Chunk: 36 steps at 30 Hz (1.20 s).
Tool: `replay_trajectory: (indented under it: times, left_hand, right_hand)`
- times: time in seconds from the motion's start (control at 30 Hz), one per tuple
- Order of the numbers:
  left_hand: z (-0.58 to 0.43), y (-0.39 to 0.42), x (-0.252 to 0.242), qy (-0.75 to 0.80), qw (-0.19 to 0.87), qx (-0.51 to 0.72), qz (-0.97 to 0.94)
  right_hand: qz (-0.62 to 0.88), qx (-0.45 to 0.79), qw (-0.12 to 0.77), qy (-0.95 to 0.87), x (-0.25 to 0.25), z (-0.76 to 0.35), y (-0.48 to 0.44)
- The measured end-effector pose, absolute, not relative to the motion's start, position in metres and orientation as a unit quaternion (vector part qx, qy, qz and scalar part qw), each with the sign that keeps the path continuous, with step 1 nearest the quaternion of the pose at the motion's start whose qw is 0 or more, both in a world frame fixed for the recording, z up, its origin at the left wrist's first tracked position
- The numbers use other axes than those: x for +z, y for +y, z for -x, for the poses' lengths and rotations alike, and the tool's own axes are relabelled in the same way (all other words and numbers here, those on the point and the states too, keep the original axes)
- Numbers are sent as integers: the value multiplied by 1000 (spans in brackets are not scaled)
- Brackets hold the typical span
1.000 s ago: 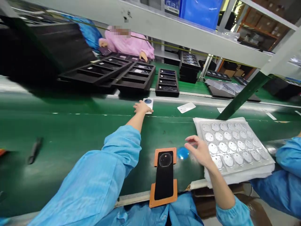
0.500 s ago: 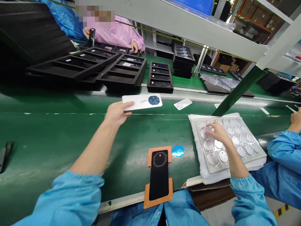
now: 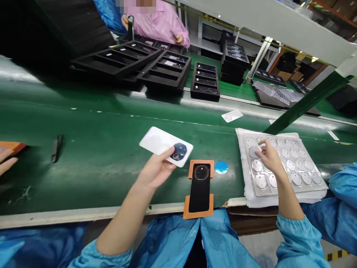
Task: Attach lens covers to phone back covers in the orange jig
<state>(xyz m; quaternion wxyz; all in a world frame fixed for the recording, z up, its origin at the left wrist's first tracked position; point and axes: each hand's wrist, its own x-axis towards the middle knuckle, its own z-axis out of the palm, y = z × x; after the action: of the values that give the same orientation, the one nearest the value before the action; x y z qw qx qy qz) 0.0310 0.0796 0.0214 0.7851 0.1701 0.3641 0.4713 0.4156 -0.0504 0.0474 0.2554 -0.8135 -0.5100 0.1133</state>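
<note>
My left hand (image 3: 157, 169) is closed on a white phone back cover (image 3: 160, 140). Its thumb lies beside the dark blue round camera area, and the cover is held tilted above the green table. Over at the right, my right hand (image 3: 270, 156) pinches a round silvery disc (image 3: 253, 151) at the left side of a clear plastic tray (image 3: 281, 189) with rows of similar discs. Between my hands, near the table edge, lies an orange fixture (image 3: 198, 215) with a black phone-shaped plate (image 3: 199, 193) on it. A round blue film (image 3: 221, 167) lies right of the fixture.
Black trays (image 3: 164, 74) with slots stand along the back. A white card (image 3: 232, 115) lies behind the disc tray, near a slanted green post (image 3: 306, 102). A black tool (image 3: 57, 149) lies at left, near another person's hand (image 3: 7, 160). A person in pink (image 3: 164, 22) works opposite.
My left hand has brought the white back cover down and nearer, turning it. My right hand has gone from hovering blurred over the tray to pinching a disc. The view has shifted left.
</note>
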Motion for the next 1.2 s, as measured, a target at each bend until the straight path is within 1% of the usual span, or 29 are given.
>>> replay_trajectory:
  times: [0.07, 0.1, 0.17, 0.23, 0.27, 0.37, 0.47, 0.53, 0.73, 0.8, 0.87, 0.97, 1.07, 1.13, 1.2]
  left_hand:
    - [-33, 62, 6, 370, 791, 462, -157]
    - [-32, 55, -1, 375, 784, 468, -157]
    - [-29, 47, -11, 378, 767, 490, -169]
    - [-23, 44, -18, 377, 753, 507, -185]
    - [-20, 43, -20, 379, 746, 514, -188]
    - [-12, 41, -22, 393, 721, 540, -185]
    - [-6, 40, -23, 410, 699, 556, -181]
    - [-3, 39, -25, 421, 695, 558, -170]
    - [-2, 37, -29, 443, 689, 551, -157]
    - [-2, 38, -29, 445, 690, 547, -165]
    - [-4, 38, -29, 444, 689, 545, -176]
    - [-10, 35, -30, 444, 677, 549, -208]
    - [-24, 28, -31, 436, 658, 553, -268]
    - [-36, 21, -30, 419, 655, 545, -313]
    - [-45, 15, -29, 399, 662, 535, -342]
  right_hand:
    - [776, 123, 326, -526, 49, -385, -63]
    - [752, 151, 353, -536, 46, -367, -68]
    - [700, 249, 383, -548, 34, -329, -74]
    - [668, 342, 383, -538, 15, -294, -72]
    - [667, 367, 377, -527, 4, -279, -67]
    - [686, 403, 338, -504, -21, -250, -44]
    - [690, 436, 297, -496, -32, -243, -20]
    - [706, 415, 277, -503, -32, -244, -9]
    - [753, 290, 225, -547, -28, -243, -7]
    - [759, 260, 223, -553, -28, -242, -13]
    - [759, 242, 246, -552, -28, -242, -21]
    - [740, 231, 314, -547, -21, -236, -36]
    - [690, 226, 379, -574, -7, -221, -47]
    - [652, 202, 405, -609, 1, -210, -50]
    - [632, 146, 412, -640, 2, -204, -50]
